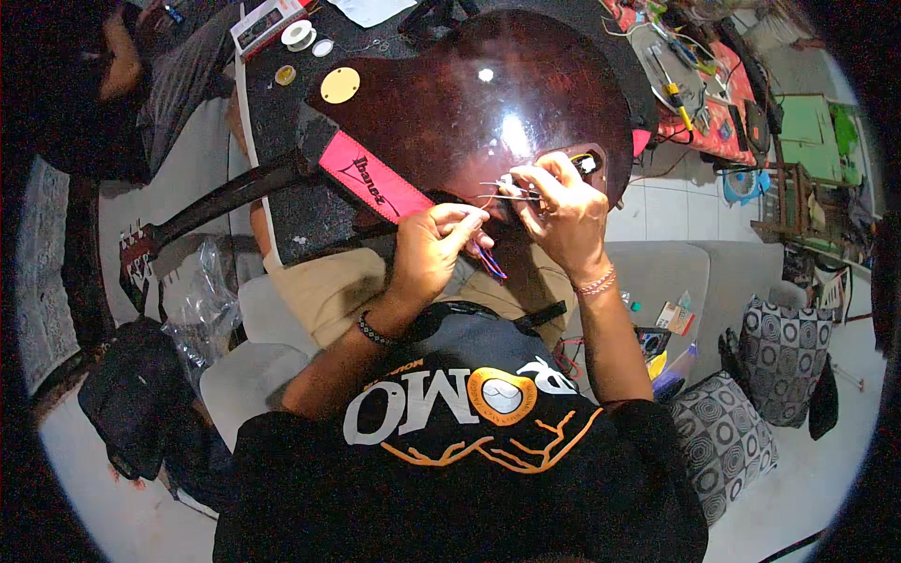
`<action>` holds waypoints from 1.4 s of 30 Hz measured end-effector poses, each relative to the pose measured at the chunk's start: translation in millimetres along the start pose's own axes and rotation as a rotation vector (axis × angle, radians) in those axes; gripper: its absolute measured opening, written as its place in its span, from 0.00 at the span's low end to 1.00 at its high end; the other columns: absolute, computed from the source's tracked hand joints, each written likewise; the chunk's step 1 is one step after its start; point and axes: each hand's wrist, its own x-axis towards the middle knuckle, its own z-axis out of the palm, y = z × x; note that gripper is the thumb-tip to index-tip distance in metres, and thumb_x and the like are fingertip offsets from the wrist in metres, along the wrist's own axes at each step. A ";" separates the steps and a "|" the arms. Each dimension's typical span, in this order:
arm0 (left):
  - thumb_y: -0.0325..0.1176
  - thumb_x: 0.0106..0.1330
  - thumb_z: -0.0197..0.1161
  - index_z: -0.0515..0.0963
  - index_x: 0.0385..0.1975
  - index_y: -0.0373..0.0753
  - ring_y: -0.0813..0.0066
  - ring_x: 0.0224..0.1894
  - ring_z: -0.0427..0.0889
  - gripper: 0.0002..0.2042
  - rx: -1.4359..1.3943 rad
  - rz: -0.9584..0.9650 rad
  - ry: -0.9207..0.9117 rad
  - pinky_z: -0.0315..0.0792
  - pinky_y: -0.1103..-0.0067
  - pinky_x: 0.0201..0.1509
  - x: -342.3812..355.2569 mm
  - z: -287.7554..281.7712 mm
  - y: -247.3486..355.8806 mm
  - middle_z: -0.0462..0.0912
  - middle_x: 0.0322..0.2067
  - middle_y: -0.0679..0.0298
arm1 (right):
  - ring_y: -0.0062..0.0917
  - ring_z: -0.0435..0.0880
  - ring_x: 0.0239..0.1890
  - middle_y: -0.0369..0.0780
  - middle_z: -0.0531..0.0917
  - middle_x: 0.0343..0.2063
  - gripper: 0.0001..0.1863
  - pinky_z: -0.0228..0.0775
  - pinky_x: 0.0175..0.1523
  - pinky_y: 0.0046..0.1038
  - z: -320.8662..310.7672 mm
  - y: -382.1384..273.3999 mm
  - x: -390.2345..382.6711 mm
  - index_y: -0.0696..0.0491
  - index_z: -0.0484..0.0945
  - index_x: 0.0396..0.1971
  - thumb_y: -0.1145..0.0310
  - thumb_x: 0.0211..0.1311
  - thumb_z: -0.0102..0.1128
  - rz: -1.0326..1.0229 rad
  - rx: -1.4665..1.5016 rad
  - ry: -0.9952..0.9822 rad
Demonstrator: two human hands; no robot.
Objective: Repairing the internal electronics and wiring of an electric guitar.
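Blue and red wires [492, 264] dangle from a person's left hand [437, 242], thumb and fingers pinched, at the near edge of a dark guitar [563, 80] lying back-up on a black surface [289, 223]. The right hand [566, 208] pinches thin leads [500, 196] beside an open cavity [594, 159]; a pink strap [368, 178] and white spool [298, 36] lie nearby.

The electric guitar body [441, 103] looks like smooth, glossy wood, its cover plate [340, 85] plastic, the wires [490, 265] plastic-coated, the T-shirt [450, 507] matt cloth and the tabletop [272, 127] rough.
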 end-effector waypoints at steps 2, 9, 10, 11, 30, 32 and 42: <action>0.31 0.75 0.65 0.85 0.45 0.31 0.80 0.30 0.87 0.09 -0.009 -0.032 0.004 0.79 0.82 0.35 0.1 0.5 1.5 0.90 0.31 0.60 | 0.30 0.87 0.32 0.38 0.84 0.35 0.11 0.79 0.35 0.31 0.7 1.7 0.2 0.48 0.87 0.41 0.66 0.58 0.77 -0.005 0.014 0.016; 0.32 0.74 0.66 0.86 0.42 0.30 0.79 0.28 0.85 0.10 0.001 -0.034 -0.010 0.79 0.81 0.35 -3.7 1.2 14.5 0.90 0.30 0.59 | 0.32 0.87 0.30 0.37 0.85 0.35 0.12 0.79 0.35 0.31 4.2 9.0 -4.2 0.46 0.88 0.42 0.65 0.58 0.74 0.025 0.029 0.035; 0.32 0.74 0.66 0.86 0.42 0.29 0.79 0.28 0.85 0.10 -0.012 -0.038 -0.018 0.79 0.81 0.35 -3.2 1.3 15.6 0.90 0.30 0.59 | 0.31 0.87 0.30 0.36 0.85 0.35 0.12 0.79 0.35 0.31 3.9 9.1 -4.0 0.46 0.88 0.42 0.65 0.58 0.74 0.041 0.039 0.040; 0.32 0.74 0.66 0.86 0.42 0.29 0.79 0.28 0.85 0.10 -0.016 -0.036 -0.017 0.79 0.81 0.35 -2.7 1.6 17.1 0.90 0.30 0.59 | 0.30 0.87 0.30 0.36 0.85 0.35 0.11 0.78 0.35 0.31 3.3 9.1 -3.6 0.46 0.89 0.41 0.65 0.57 0.74 0.058 0.049 0.044; 0.32 0.74 0.66 0.86 0.44 0.30 0.78 0.28 0.85 0.11 0.007 -0.048 -0.040 0.80 0.80 0.34 1.5 3.6 19.6 0.90 0.30 0.59 | 0.30 0.87 0.31 0.36 0.85 0.35 0.11 0.79 0.34 0.31 2.1 10.4 -1.6 0.45 0.89 0.41 0.65 0.56 0.75 0.064 0.024 0.019; 0.32 0.74 0.66 0.86 0.44 0.30 0.78 0.28 0.85 0.11 0.016 -0.041 -0.035 0.80 0.80 0.34 1.1 3.5 20.1 0.90 0.30 0.59 | 0.30 0.87 0.30 0.36 0.85 0.35 0.11 0.79 0.34 0.32 2.7 11.5 -1.5 0.45 0.89 0.40 0.64 0.56 0.75 0.059 0.029 0.021; 0.32 0.74 0.66 0.86 0.44 0.30 0.78 0.28 0.85 0.11 0.003 -0.055 -0.034 0.79 0.80 0.34 0.6 2.7 18.7 0.90 0.29 0.59 | 0.27 0.87 0.30 0.37 0.84 0.32 0.10 0.79 0.35 0.28 1.4 8.2 -0.4 0.49 0.89 0.41 0.67 0.59 0.75 0.040 0.018 0.024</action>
